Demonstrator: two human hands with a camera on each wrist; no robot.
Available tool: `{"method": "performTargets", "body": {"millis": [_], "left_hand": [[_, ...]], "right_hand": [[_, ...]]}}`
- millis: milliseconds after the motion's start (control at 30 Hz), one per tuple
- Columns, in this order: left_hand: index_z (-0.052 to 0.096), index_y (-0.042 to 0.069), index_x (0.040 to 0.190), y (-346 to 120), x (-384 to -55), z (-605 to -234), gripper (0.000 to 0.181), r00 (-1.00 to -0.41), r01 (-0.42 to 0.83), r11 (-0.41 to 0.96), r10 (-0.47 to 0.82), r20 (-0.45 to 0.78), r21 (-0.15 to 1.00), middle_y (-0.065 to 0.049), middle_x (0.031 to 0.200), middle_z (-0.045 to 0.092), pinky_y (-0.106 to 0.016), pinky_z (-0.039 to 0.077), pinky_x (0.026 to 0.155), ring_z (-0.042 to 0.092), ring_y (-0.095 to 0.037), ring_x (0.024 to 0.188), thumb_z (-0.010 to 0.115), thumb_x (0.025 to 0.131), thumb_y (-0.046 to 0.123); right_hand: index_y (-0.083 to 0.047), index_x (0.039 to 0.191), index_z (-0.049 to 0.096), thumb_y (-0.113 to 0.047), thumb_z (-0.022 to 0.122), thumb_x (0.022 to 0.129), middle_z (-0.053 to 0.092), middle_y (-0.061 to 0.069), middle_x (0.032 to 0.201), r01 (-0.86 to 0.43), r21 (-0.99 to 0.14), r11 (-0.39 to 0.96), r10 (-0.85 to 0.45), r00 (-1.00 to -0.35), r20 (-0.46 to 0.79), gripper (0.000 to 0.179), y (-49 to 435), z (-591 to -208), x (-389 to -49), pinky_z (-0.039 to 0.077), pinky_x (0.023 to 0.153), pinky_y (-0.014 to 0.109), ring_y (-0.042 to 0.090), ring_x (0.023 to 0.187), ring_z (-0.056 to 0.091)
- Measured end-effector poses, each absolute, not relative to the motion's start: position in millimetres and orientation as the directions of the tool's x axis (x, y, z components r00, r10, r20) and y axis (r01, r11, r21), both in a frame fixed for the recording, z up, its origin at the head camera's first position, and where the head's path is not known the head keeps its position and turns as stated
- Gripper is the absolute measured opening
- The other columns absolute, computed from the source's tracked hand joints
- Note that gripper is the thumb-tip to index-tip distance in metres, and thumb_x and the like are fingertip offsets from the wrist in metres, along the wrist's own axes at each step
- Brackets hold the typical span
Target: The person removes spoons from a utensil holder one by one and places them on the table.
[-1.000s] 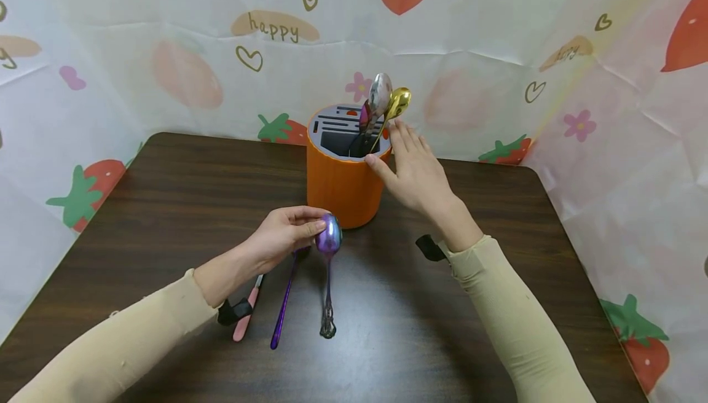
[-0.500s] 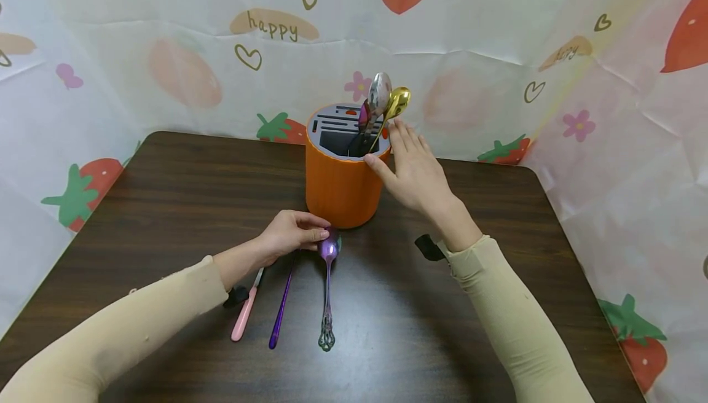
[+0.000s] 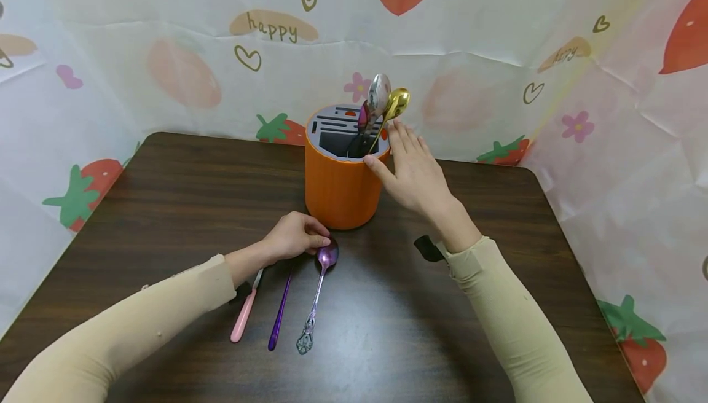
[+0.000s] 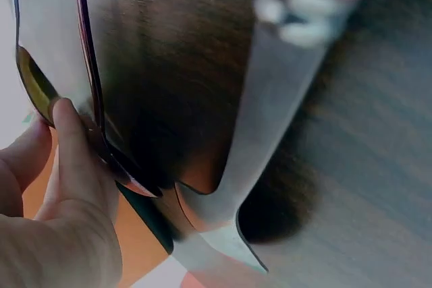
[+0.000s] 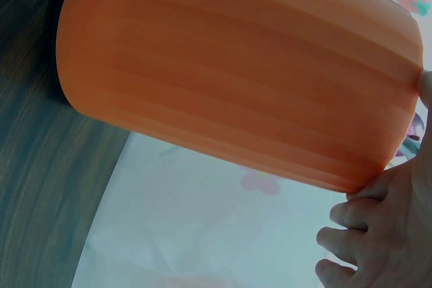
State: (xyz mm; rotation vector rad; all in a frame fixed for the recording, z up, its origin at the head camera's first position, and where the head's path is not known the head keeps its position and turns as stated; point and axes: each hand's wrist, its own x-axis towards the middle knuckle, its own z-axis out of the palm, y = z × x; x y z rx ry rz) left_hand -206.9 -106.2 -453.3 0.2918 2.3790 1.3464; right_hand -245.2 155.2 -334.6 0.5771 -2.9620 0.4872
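Ornate-handled purple spoon (image 3: 318, 293): on the table (image 3: 381, 341), just off the foot of the orange utensil holder (image 3: 344, 197), at its 6 to 7 o'clock
Long axis: bowl toward 12 to 1 o'clock, handle toward 6 to 7
Left hand (image 3: 293, 235): thumb and fingers pinching the bowl's edge
Right hand (image 3: 416, 177): straight fingers at the holder's 3 to 4 o'clock rim, gripping nothing
Purple-handled utensil (image 3: 280, 314), pink-handled utensil (image 3: 244, 319): toward the spoon's 9 o'clock
Silver spoon (image 3: 378, 94), gold spoon (image 3: 396, 104): in the holder, bowls up

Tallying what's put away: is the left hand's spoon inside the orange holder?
No, the left hand holds the spoon in front of the holder.
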Motion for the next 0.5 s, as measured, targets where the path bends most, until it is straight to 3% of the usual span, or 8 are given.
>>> {"method": "performTargets", "body": {"millis": [167,500], "left_hand": [[0.076,-0.006,0.11,-106,-209,-454,0.018,-0.893,-0.09,0.478,0.35,-0.283,0.874,-0.013,0.098,0.076,-0.029,0.063,0.07,0.071,-0.011,0.07,0.074,0.097,0.005],[0.063,-0.013,0.131,-108,-218,-455,0.031,-0.836,-0.374,0.264,0.319,-0.446,0.889,-0.015,0.109,0.066,-0.027,0.062,0.081,0.067,-0.011,0.081,0.062,0.101,-0.004]], "right_hand": [[-0.009,0.168,0.009,-0.074,0.027,0.103,0.004,0.008,0.175,-0.383,-0.291,0.877,-0.354,-0.923,0.149,0.093,155,-335,-245,0.0,0.13,0.044,0.028,0.161,0.006],[-0.006,0.167,0.012,-0.073,0.027,0.103,0.006,0.01,0.175,-0.391,-0.289,0.874,-0.358,-0.92,0.16,0.094,155,-336,-246,0.002,0.13,0.046,0.029,0.161,0.007]]}}
